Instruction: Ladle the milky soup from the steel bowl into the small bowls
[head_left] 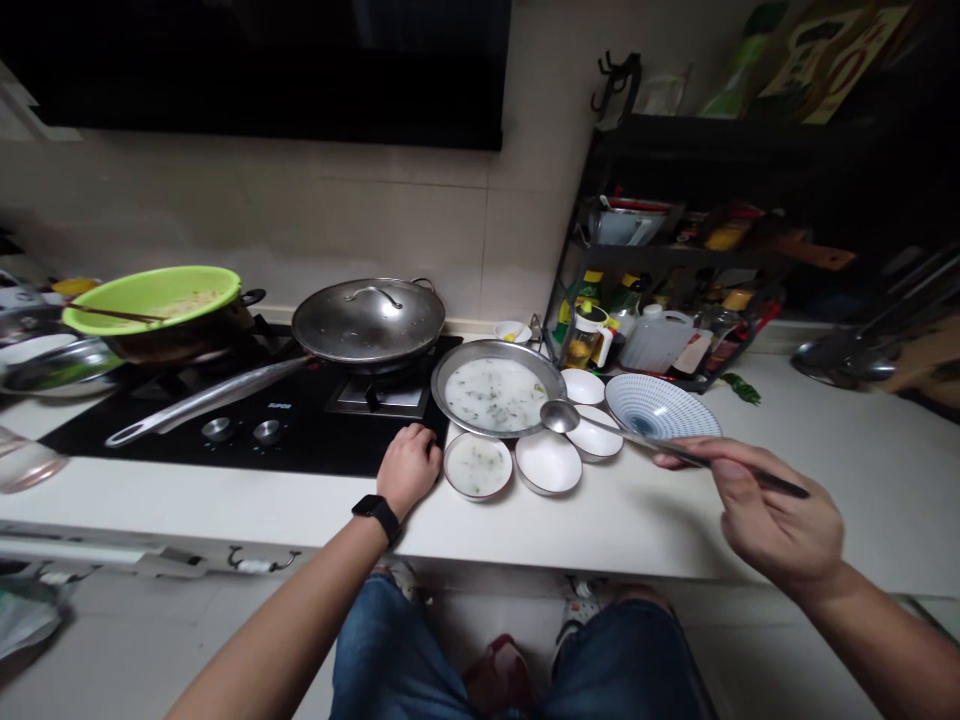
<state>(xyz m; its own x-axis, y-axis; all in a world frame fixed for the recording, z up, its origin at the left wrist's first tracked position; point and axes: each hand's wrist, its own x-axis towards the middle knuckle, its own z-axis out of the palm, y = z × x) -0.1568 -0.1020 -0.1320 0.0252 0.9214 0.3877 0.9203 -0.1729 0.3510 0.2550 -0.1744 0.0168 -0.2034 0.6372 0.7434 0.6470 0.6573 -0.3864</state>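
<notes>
The right hand (784, 515) pinches the handle of a metal ladle (561, 416) between thumb and fingers; the ladle's bowl hangs over the right rim of a wide metal basin (499, 390), which holds a white soup flecked with green. The left hand (409, 465), fingers loosely curled and seemingly holding nothing, rests at the front right edge of the black stove (259, 430), beside a small filled bowl (478, 466) with the same white, green-flecked liquid — both it and the basin stand on the white surface (637, 530).

Just right of the filled bowl sits an empty white bowl (548, 462); two more white bowls (595, 432) lie behind it, close to the basin, and a blue-patterned bowl (660, 405) stands to their right, behind the ladle's handle. On the stove, a lidded wok (369, 325) has its long handle pointing toward the front left; farther left, a lime-green bowl (154, 298) with chopsticks rests on a dark pot (176, 345); a rack (652, 255) of bottles and jars stands at the back right.
</notes>
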